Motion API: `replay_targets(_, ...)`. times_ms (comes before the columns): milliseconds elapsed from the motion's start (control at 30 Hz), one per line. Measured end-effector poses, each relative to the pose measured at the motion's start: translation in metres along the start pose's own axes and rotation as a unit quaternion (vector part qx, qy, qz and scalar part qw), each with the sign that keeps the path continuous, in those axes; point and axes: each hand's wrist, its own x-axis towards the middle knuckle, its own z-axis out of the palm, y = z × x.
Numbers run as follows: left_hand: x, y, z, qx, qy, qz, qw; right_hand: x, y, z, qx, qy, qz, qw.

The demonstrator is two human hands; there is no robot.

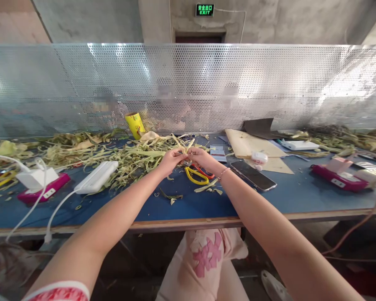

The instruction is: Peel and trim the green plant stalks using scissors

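Above the middle of the blue table (163,207), my left hand (171,161) and my right hand (201,156) meet with fingertips pinched together. Both grip pale green plant strips (189,144), whose ends stick up between them. Just below my right hand lie scissors with yellow and red handles (196,175); their blades are hidden behind the hands. A heap of dried, curled plant strips (138,156) spreads to the left of and behind my left hand. A few loose scraps (172,197) lie in front of my hands.
A black phone (253,175), tan paper (238,144) and a small white case (259,158) lie to the right. A yellow tube (134,125) stands by the perforated metal screen (200,71). Magenta power strips (338,177) and a white power bank (97,177) with cables flank my arms.
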Motion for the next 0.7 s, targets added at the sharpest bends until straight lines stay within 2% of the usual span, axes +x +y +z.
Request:
replay_targets(200, -0.002, 0.002, 0.001, 0.019, 0.031, 0.002, 0.999, -0.003, -0.006, 0.002, -0.078, 0.008, -0.018, 0.997)
replay_targets(367, 0.0, -0.001, 0.005, 0.018, 0.07, -0.013, 0.997, -0.001, -0.007, 0.004, -0.07, 0.006, -0.025, 0.997)
replay_targets(467, -0.001, 0.0, 0.004, 0.035, 0.075, -0.026, 0.996, -0.002, -0.005, 0.007, -0.055, 0.008, -0.027, 0.998)
replay_targets(567, -0.003, 0.004, 0.0, 0.141, 0.052, -0.008, 0.989, -0.003, -0.003, 0.012, -0.037, -0.007, -0.021, 0.999)
replay_targets(700, -0.006, 0.009, -0.003, 0.299, 0.021, 0.049, 0.953, -0.003, -0.001, 0.011, 0.038, 0.014, 0.025, 0.999)
